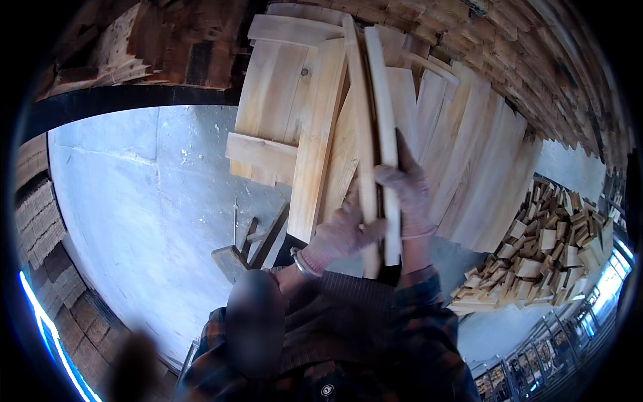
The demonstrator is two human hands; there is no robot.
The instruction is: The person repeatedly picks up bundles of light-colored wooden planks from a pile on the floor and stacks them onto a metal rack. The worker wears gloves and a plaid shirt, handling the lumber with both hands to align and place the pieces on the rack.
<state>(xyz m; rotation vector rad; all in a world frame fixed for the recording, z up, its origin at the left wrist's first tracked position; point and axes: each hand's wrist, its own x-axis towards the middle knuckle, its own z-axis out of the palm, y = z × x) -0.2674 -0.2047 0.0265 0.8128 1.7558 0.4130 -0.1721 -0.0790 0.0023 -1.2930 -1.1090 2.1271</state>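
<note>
Blurred dark oval [254, 328], kind unclear, nearest head camera, before plaid shirt [429, 335]. Left hand [338, 234], in pale glove, closed round lower part of left board [362, 134]. Right hand [407, 191], gloved too, closed round right board [383, 100]. Boards narrow, edge-on, side by side, slim gap between, above wide planks [469, 154]. Heap of short wood blocks [542, 248] on floor [134, 221], right.

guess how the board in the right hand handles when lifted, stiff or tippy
The board is probably stiff: it is wood and extends well past the right hand without obvious sag. It may be fairly light, as it looks narrow here. Held on edge, it could tip over if released.
</note>
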